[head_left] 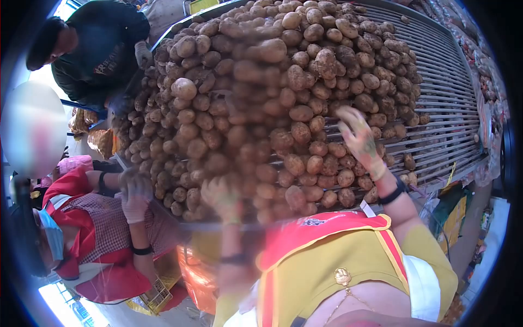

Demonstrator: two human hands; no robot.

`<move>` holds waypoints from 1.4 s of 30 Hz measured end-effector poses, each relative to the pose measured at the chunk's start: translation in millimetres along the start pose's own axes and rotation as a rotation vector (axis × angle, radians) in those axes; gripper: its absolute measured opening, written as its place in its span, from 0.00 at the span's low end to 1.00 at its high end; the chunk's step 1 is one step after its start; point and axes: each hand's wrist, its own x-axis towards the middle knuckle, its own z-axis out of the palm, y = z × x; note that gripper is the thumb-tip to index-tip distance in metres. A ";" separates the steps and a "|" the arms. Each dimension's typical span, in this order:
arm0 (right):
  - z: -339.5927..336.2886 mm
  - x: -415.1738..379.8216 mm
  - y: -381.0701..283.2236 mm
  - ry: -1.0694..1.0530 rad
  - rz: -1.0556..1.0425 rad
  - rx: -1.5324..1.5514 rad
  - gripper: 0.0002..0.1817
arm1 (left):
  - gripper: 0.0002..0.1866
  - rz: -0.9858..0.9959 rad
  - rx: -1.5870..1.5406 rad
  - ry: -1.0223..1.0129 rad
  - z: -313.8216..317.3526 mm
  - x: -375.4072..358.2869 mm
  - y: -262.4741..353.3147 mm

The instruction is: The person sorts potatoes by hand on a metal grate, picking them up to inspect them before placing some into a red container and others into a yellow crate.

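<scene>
A large heap of potatoes [301,113] covers the slatted metal sorting table [444,90] in front of me. My right hand [359,139], in a thin, soiled glove, reaches over the right part of the heap. Its fingers are stretched out near several potatoes, and none shows in its grasp. At the near edge of the table, my left hand [219,197] is over potatoes at the lower middle. A blurred band across the view smears its fingers, so I cannot see whether it holds anything.
On the left, a co-worker in a red vest [103,286] has gloved hands [136,199] at the table's edge. Another person in a dark top [103,52] stands at the far left corner. Filled net sacks [99,141] lie beyond. Bare slats show at the right.
</scene>
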 end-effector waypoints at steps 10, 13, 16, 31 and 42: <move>80.3 170.7 -11.1 0.191 -0.311 -0.321 0.23 | 0.37 -0.152 -0.327 0.199 54.2 -52.2 -21.2; 104.5 206.5 -1.6 0.143 -0.348 -0.403 0.28 | 0.36 -0.110 -0.132 0.244 29.6 -34.2 -0.3; 127.2 225.5 1.7 -0.088 -0.144 -0.189 0.31 | 0.37 -0.134 -0.041 0.239 26.6 -27.1 9.7; 130.9 6.7 -44.9 -0.273 -0.485 0.041 0.22 | 0.38 0.390 -0.449 0.236 7.8 3.6 123.6; 21.7 30.4 26.3 -0.164 -0.426 -0.232 0.23 | 0.27 -0.162 -0.184 0.129 38.7 -19.7 5.7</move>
